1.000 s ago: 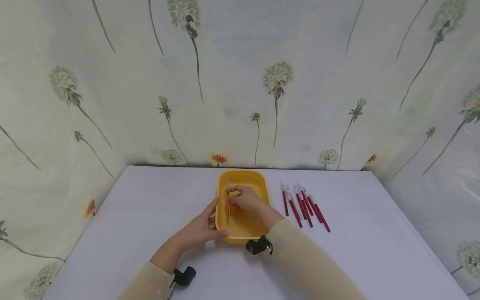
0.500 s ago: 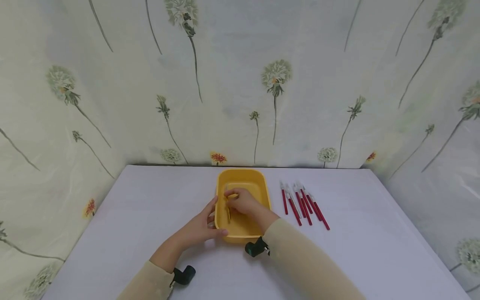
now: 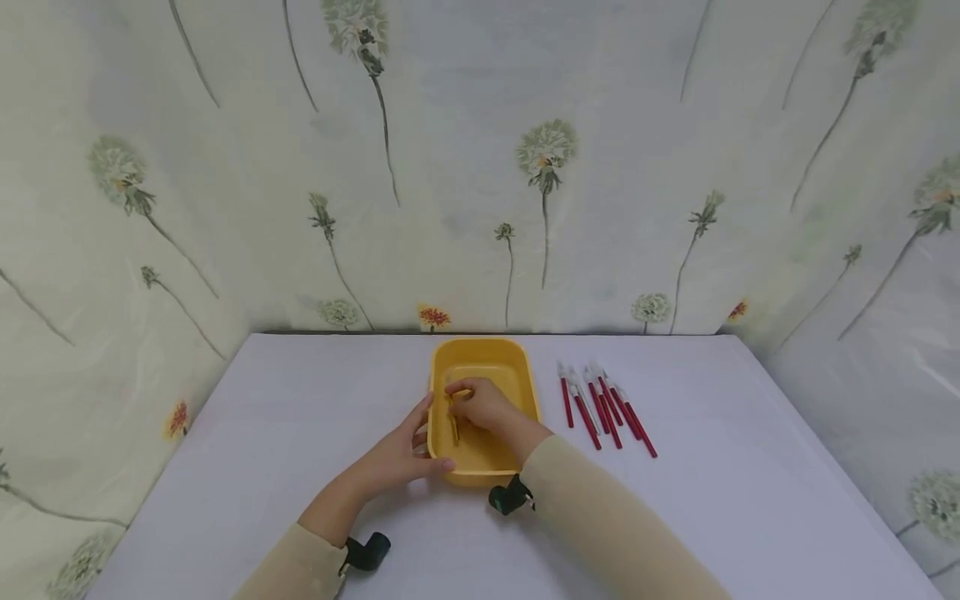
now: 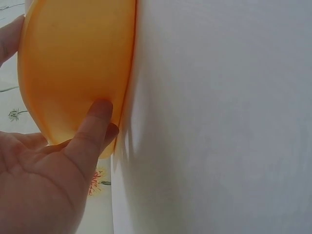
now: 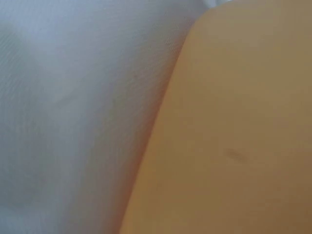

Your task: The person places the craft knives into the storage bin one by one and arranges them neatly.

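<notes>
Yellow tray (image 3: 487, 353) in left hand's grip (image 3: 402, 455) — slim stick (image 3: 455, 430) in right hand's pinching grip (image 3: 482, 405)

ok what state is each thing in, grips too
Yellow tray: upright, open-topped, on the white table
Slim stick: inside the tray, held, partly hidden
Red-handled sticks: lying in a loose cluster, pale ends pointing away
Left grip: holding the tray's near left corner
Right grip: pinching the slim stick

place: screened-in tabletop (image 3: 337, 387), room type unclear | sign: dandelion-print sheeting (image 3: 450, 167) on three sides
</notes>
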